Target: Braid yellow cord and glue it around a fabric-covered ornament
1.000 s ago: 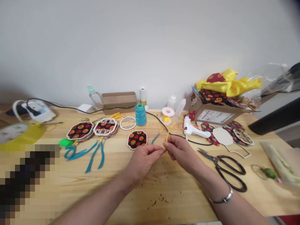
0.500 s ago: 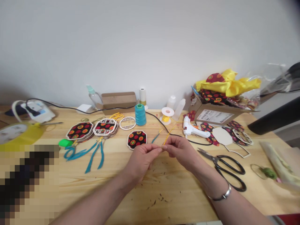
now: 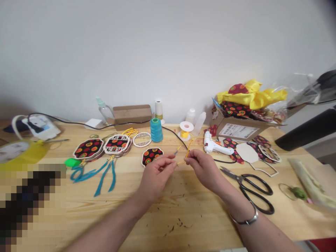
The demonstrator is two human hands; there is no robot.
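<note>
A thin yellow cord (image 3: 188, 147) is pinched between the fingertips of my right hand (image 3: 202, 169), with a length standing up above them. Its other end stretches across a small gap to my left hand (image 3: 159, 173), whose thumb and forefinger are closed on it. Just beyond my left fingers lies a patterned fabric panel (image 3: 149, 155) with a pale edge, partly covered by that hand. A short teal tassel (image 3: 176, 152) with yellow thread rests on the table behind the hands. Black-handled scissors (image 3: 243, 182) lie right of my right hand.
A white glue gun (image 3: 215, 144) lies behind the scissors. A teal thread cone (image 3: 156, 130) and a yellow cord spool (image 3: 186, 130) stand at the back. Stacked ornaments (image 3: 117, 144) with teal tassels are on the left. A cardboard box (image 3: 237, 130) of fabric stands back right.
My hands have moved slightly apart, and a stretch of yellow cord now shows between them. Above my right fingers the cord stands more upright.
</note>
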